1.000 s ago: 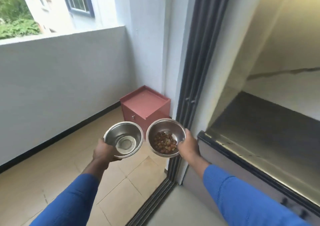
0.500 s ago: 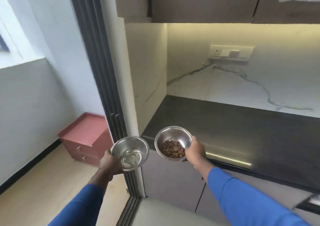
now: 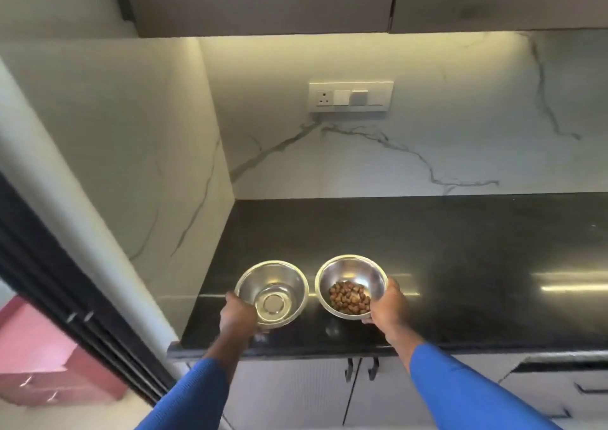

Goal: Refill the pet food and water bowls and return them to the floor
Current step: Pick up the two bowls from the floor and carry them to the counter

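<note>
Above the black tabletop (image 3: pixel 460 265): left hand (image 3: pixel 237 314), fingers closed on the empty steel bowl (image 3: pixel 272 293); right hand (image 3: pixel 388 307), fingers gripping the kibble bowl (image 3: pixel 350 285). Bowls side by side, apart.

Your left hand (image 3: pixel 237 314) holds the empty bowl (image 3: pixel 271 294). Your right hand (image 3: pixel 388 311) holds the food bowl (image 3: pixel 351 285). Both are over the black counter (image 3: pixel 460 265).

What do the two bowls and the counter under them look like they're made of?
Both bowls, the left bowl and the right bowl with kibble, look like polished stainless steel: silvery, with mirror-like highlights. The counter looks like polished black stone, perhaps granite: dark, faintly speckled, reflecting the under-cabinet light.
</note>
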Demonstrator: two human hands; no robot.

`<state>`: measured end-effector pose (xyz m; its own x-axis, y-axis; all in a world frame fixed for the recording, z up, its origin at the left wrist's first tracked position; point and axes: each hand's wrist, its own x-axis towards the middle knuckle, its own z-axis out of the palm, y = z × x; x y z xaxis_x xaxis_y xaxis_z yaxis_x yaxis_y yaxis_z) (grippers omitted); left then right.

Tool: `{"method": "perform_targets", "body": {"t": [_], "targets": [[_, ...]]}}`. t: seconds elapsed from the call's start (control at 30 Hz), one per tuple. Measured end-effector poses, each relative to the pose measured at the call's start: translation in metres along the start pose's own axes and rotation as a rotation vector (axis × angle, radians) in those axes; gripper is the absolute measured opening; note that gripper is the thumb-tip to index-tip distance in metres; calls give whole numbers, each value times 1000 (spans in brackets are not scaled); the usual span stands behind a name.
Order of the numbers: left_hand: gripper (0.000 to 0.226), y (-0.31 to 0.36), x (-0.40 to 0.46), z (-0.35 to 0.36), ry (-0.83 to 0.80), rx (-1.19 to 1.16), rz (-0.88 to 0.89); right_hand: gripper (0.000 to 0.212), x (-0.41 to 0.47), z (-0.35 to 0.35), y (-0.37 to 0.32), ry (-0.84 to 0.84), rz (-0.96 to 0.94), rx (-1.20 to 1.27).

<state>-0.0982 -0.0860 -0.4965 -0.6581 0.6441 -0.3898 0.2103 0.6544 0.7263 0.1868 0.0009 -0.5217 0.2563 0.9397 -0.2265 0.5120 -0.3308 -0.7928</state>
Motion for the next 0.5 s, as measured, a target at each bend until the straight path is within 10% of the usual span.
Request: {"method": "perform_targets", "body": {"t": [0.5], "targets": [[48,34,85,44,-86,-37,7,58,49,19,-12,4,92,87]]}}
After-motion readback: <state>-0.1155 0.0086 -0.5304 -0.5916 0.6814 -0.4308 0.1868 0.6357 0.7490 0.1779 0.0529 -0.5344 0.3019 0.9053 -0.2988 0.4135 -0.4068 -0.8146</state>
